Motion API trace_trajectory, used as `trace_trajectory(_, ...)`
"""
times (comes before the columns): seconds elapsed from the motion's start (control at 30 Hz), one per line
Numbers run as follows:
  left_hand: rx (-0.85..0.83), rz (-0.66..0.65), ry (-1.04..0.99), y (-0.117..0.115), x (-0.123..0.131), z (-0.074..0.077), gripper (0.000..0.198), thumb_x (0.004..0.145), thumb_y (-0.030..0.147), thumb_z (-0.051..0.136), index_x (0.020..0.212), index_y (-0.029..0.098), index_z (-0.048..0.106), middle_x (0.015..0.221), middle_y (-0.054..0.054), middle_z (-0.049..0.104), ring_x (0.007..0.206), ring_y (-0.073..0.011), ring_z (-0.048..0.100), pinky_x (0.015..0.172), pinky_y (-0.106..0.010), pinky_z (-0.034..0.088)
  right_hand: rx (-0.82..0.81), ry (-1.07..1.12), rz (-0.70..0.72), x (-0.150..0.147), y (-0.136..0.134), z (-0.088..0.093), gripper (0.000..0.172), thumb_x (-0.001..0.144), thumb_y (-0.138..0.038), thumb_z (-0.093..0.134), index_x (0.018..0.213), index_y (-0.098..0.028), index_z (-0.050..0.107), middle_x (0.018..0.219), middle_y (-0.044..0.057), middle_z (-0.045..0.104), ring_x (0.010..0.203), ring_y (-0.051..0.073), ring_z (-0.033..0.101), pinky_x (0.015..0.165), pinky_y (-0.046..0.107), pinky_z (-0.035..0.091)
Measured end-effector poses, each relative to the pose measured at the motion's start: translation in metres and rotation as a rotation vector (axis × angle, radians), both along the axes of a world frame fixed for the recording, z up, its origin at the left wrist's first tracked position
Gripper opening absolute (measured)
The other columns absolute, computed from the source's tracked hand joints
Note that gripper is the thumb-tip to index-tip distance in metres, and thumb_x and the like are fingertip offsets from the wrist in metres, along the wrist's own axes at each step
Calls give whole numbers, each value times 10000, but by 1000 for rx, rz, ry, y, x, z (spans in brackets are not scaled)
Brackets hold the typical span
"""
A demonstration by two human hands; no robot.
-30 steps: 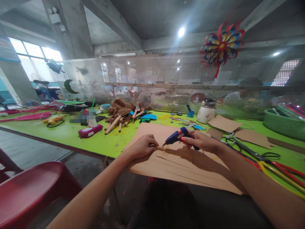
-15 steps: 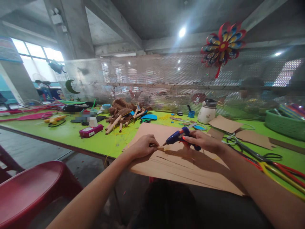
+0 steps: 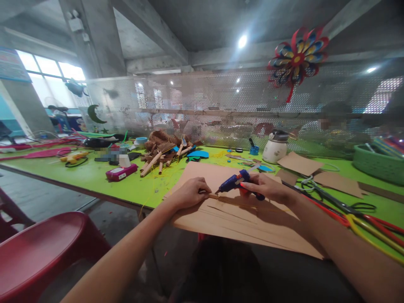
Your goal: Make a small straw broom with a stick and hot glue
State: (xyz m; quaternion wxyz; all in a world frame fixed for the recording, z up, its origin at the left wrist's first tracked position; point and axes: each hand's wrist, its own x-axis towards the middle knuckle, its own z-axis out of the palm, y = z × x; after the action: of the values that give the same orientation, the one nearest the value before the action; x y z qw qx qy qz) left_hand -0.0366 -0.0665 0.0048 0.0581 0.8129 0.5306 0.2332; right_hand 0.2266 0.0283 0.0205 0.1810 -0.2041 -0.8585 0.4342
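Observation:
My right hand is wrapped round the handle of a blue glue gun. Its nozzle points down and left, close to a thin brown strip lying on a large sheet of brown cardboard. The fingers of my left hand pinch the left end of that strip and rest on the sheet; the fingertips partly cover it. I cannot tell whether the nozzle touches the strip.
Behind the sheet lie brown paper rolls and a magenta box. A white jar, cardboard pieces and a green basket stand to the right. A red stool is at the lower left.
The glue gun has shifted very slightly left and down along the strip, with my right hand. My left hand stays in place.

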Motion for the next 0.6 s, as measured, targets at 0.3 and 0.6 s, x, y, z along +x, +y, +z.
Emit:
trace_trajectory(0.3, 0, -13, 11, 0, 0, 0, 184, 835, 230, 564, 893, 165, 726, 869, -67, 617, 782, -151, 562, 742, -259, 427, -26, 39, 10, 3, 2, 0, 417, 847, -527, 524, 841, -123, 625, 790, 73, 638, 724, 160, 580, 695, 302, 448)
trace_trajectory(0.6, 3, -9, 4, 1, 0, 0, 175, 825, 235, 574, 877, 168, 727, 868, -68, 623, 789, -155, 567, 749, -262, 430, 39, 24, 5, 1, -3, 5, 370, 835, -492, 552, 857, -130, 630, 780, 68, 641, 725, 164, 577, 649, 294, 444)
